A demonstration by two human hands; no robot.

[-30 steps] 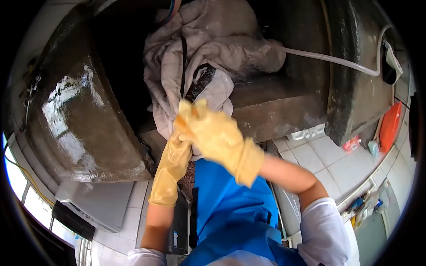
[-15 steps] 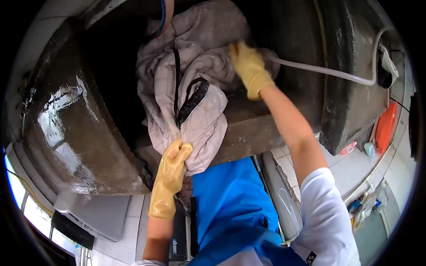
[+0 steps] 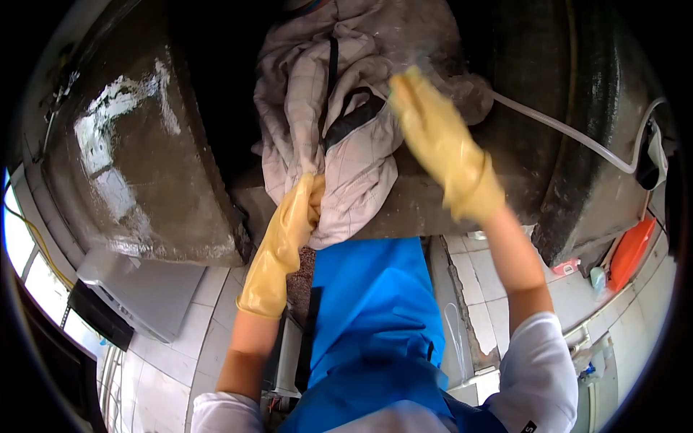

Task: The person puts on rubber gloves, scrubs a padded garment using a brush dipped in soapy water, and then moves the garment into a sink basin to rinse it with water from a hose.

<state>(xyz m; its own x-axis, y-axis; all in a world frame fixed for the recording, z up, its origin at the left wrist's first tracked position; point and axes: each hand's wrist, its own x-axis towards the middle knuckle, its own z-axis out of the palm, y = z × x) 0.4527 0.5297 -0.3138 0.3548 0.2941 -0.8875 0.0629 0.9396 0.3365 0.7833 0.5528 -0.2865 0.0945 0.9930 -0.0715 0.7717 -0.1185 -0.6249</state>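
A wet, pinkish-grey quilted cloth (image 3: 361, 173) with dark trim lies bunched over the edge of a dark concrete basin (image 3: 447, 209). My left hand (image 3: 292, 216), in a yellow rubber glove, grips a fold of it near its lower end. My right hand (image 3: 437, 133), gloved the same way, is just right of the cloth's middle. Its fingers point up and to the left and are smeared by motion, so whether they hold anything is unclear.
A pale hose (image 3: 563, 131) runs from the cloth to the right wall. A grey appliance (image 3: 148, 289) stands at lower left. On the right are a red-orange object (image 3: 632, 252) and a pink-labelled container (image 3: 566, 267). A blue apron (image 3: 375, 303) covers my front.
My right hand left my left hand, moved up over the cloth, and now appears lower and blurred. My left hand keeps gripping the cloth. The view has shifted slightly.
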